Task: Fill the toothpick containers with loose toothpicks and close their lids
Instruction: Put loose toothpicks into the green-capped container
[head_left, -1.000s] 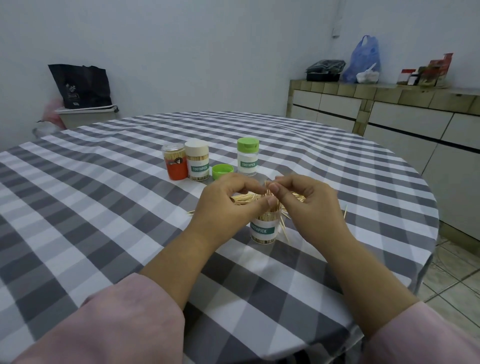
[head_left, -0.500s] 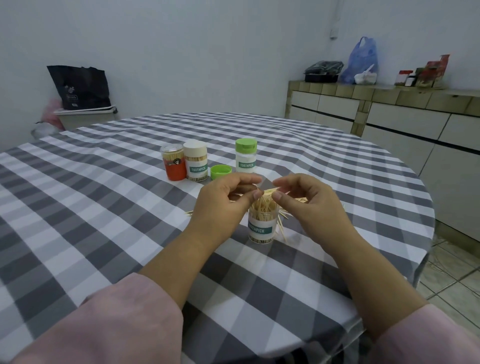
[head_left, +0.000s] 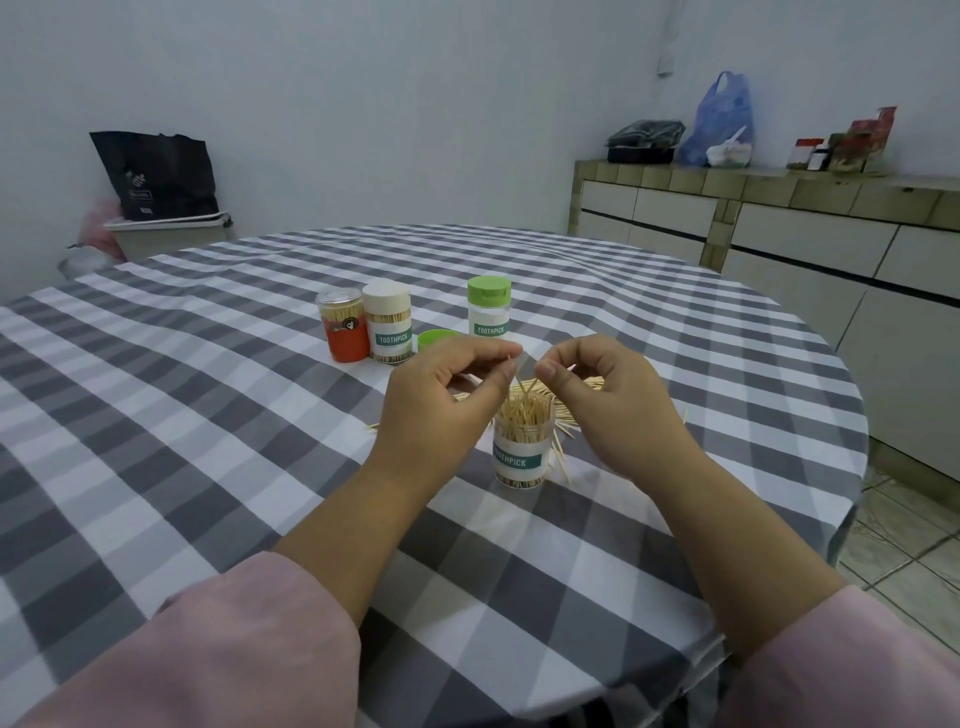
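Pinching one toothpick (head_left: 509, 362) in curled fingers, the left hand (head_left: 441, 400) hangs above the open toothpick jar (head_left: 521, 450). The right hand (head_left: 605, 397) pinches another toothpick (head_left: 528, 389) over it.

The green cap (head_left: 435, 340) is half hidden behind the left hand (head_left: 441, 400). The loose toothpicks (head_left: 563, 415) behind the open jar (head_left: 521, 447) are largely covered by both hands, so their number cannot be told. The jar's left edge is masked by the left hand. What is pinched by the right hand (head_left: 605, 400) is too thin to be made out. Both sleeves are cut off by the lower edge.
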